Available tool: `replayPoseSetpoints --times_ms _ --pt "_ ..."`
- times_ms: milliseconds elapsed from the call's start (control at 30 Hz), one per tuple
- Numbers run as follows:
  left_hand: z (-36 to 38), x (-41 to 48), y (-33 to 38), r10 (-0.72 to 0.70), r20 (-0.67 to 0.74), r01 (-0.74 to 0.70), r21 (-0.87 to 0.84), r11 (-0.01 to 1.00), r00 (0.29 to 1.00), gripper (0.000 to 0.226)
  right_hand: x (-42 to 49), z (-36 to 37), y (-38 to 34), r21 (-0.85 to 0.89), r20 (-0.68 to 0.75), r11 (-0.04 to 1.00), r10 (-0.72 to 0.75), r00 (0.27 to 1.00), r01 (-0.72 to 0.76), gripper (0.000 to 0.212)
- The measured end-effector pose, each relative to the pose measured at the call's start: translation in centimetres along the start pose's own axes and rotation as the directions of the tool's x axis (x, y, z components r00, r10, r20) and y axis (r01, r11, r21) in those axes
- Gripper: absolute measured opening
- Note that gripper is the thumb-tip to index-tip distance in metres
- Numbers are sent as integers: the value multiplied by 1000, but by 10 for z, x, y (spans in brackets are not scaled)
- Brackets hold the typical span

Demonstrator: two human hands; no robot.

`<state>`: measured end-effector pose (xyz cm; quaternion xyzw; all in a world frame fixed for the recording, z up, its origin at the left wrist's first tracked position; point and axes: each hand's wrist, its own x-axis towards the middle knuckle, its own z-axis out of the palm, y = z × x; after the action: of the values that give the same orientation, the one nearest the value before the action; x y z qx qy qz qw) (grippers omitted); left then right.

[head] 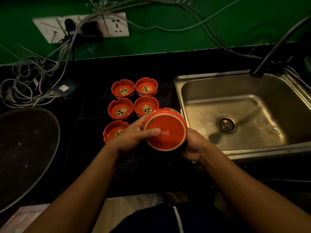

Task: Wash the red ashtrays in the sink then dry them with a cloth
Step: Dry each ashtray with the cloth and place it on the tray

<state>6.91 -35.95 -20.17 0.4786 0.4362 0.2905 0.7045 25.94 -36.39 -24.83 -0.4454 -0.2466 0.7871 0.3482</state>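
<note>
Forearms at 6 o'clock, converging on frame centre. Left hand [134, 134] wrapped round the side of a red ashtray [165, 130], thumb flat across the upturned base. Right hand [196, 145] cupped beneath at 4 o'clock of the piece, fingers curled under and hidden; clasping, so far as can be told. Ashtray held off the counter, inverted and tilted, base toward the camera, just beside the sink [208, 76] rim but not over the basin.

Judged glazed ceramic: rigid, fairly weighty for its bulk, chips if knocked on steel. Sheen on the base and on the left fingers, possibly wet; slippery if so. Best taken by the side wall with a thumb on the base, as here, or by the notched rim; a pinch on the smooth base alone likely to slide.

No cloth visible; whether this one is washed cannot be told.

Beyond the hands, 11 to 12 o'clock: five more ashtrays [121, 109] upright on a dark mat [166, 95], close together in two columns, nearest one partly hidden by the left hand. Large dark tray [25, 148] at 9 o'clock. Basin at 2 to 3 o'clock, drain [226, 124] open, faucet [272, 52] leaning in from 1 o'clock, no water seen running. Farthest, 11 o'clock: sockets [116, 25] and tangled cables [25, 84] on a green wall.
</note>
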Motion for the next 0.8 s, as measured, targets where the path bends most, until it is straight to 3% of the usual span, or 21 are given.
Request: replayPoseSetpoints --times_ms 167,267,400,467,600,633,767,800 --pt "-9 4 -7 69 -75 -59 125 990 995 61 6 -12 -6 45 -127 977 -200 972 207 28" --pt "-11 6 -9 94 -41 -74 347 935 995 62 6 -15 -12 -69 -126 947 -320 939 314 36" --pt "-14 8 -10 69 -71 -24 504 863 995 53 1 -11 -24 -286 -79 861 -459 885 421 23" --pt "-16 9 -9 48 -88 6 534 845 995 51 -4 -7 -31 -405 -4 808 -470 883 428 24" --pt "-23 8 -9 -8 -40 25 437 899 999 42 -15 8 -42 -556 115 765 -316 942 325 43" --pt "-23 7 -9 -5 -11 9 400 917 1000 40 -15 11 -44 -603 117 721 -342 933 340 41" --pt "-12 7 -11 12 40 -27 416 909 999 32 -2 22 -38 -858 220 311 -494 841 408 17" --pt "-9 8 -11 22 30 -32 376 926 999 28 0 25 -33 -856 204 322 -509 836 405 19"
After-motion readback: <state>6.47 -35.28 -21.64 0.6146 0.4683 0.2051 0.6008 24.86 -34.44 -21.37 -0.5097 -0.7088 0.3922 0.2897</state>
